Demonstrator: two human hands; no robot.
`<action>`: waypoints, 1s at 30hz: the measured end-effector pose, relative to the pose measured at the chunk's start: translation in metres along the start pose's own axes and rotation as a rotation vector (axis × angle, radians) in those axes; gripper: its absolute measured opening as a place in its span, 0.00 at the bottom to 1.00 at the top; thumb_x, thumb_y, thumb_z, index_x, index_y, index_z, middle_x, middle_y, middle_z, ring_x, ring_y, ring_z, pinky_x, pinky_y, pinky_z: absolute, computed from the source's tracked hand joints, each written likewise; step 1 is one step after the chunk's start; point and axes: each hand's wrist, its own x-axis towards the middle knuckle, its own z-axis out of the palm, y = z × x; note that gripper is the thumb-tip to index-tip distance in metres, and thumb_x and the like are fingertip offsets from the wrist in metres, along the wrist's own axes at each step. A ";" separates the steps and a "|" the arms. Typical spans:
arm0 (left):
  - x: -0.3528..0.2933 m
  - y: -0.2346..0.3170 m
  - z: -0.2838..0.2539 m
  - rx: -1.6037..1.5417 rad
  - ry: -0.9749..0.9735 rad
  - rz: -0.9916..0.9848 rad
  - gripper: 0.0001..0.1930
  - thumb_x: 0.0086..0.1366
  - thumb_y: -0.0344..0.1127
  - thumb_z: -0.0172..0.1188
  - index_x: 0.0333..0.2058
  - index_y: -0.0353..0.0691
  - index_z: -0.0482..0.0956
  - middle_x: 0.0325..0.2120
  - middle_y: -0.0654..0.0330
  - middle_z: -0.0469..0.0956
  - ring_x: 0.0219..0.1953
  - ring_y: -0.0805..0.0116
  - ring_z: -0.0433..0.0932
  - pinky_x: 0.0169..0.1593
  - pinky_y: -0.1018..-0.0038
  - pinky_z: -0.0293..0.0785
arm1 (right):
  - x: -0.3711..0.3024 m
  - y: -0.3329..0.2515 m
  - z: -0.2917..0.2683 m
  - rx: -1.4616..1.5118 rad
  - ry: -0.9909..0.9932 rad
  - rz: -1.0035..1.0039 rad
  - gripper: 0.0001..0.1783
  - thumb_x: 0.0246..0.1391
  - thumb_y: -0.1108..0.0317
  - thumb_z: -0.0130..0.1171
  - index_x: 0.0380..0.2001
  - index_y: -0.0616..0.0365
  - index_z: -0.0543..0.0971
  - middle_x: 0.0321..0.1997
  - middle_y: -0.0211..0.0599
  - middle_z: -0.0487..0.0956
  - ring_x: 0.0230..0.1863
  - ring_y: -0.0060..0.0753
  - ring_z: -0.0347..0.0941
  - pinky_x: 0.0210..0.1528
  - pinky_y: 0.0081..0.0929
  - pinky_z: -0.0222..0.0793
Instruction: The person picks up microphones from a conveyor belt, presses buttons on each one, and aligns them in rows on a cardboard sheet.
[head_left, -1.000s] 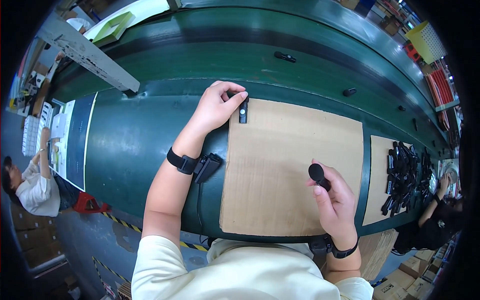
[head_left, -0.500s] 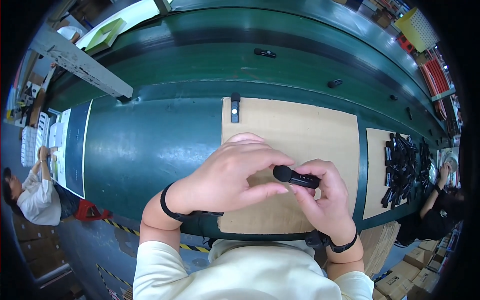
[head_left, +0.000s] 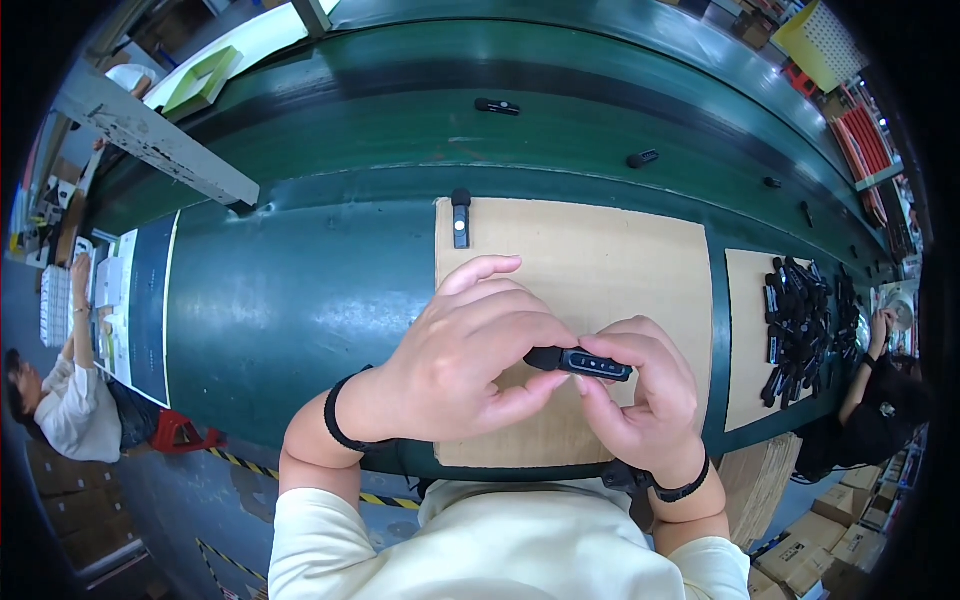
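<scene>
A small black wireless lapel microphone (head_left: pixel 600 366) with a dark foam tip is held between both hands, above a brown cardboard sheet (head_left: pixel 620 260). My left hand (head_left: pixel 455 355) pinches the foam end between thumb and index finger, its little finger raised. At the other end, my right hand (head_left: pixel 650 385) grips the body with thumb and fingers. The face with small round marks is turned up toward me. A similar microphone (head_left: pixel 461 222), foam end away from me, lies at the sheet's far left corner.
Right of the sheet, a heap of black microphones (head_left: pixel 797 315) covers another cardboard piece. Beyond the table runs a green belt (head_left: pixel 400 110) bearing several spaced microphones. A grey post (head_left: pixel 160 140) rises at the left. One person (head_left: pixel 75 400) sits far left, another (head_left: pixel 870 400) far right.
The microphone has rolled in my fingers, bringing its marked face up, and my left fingers now cover more of the foam. Microphones on the belt have shifted left.
</scene>
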 end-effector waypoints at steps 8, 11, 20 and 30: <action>0.003 0.000 -0.005 0.066 0.041 0.061 0.15 0.48 0.31 0.73 0.36 0.39 0.82 0.28 0.61 0.80 0.33 0.64 0.79 0.60 0.56 0.65 | -0.004 -0.005 -0.006 0.218 -0.045 0.320 0.15 0.49 0.81 0.62 0.43 0.67 0.75 0.37 0.39 0.75 0.37 0.28 0.71 0.42 0.23 0.67; 0.002 0.000 -0.007 0.095 0.057 0.068 0.16 0.47 0.32 0.74 0.36 0.39 0.82 0.28 0.61 0.80 0.34 0.64 0.79 0.59 0.56 0.66 | -0.007 0.002 -0.002 0.226 0.022 0.279 0.15 0.48 0.80 0.64 0.41 0.65 0.76 0.35 0.38 0.76 0.32 0.27 0.71 0.35 0.21 0.68; -0.003 -0.005 -0.007 -0.012 -0.006 -0.014 0.18 0.48 0.35 0.75 0.37 0.37 0.82 0.30 0.58 0.81 0.36 0.61 0.79 0.57 0.58 0.69 | -0.001 0.002 -0.002 0.058 0.071 0.071 0.16 0.44 0.82 0.66 0.39 0.63 0.78 0.34 0.40 0.76 0.31 0.32 0.72 0.31 0.23 0.68; -0.004 -0.006 -0.010 -0.504 -0.088 -0.351 0.15 0.57 0.32 0.69 0.42 0.34 0.81 0.36 0.56 0.81 0.39 0.64 0.79 0.54 0.67 0.70 | -0.002 0.002 -0.003 -0.159 0.052 -0.083 0.22 0.38 0.84 0.66 0.41 0.60 0.78 0.36 0.42 0.76 0.33 0.39 0.72 0.33 0.29 0.69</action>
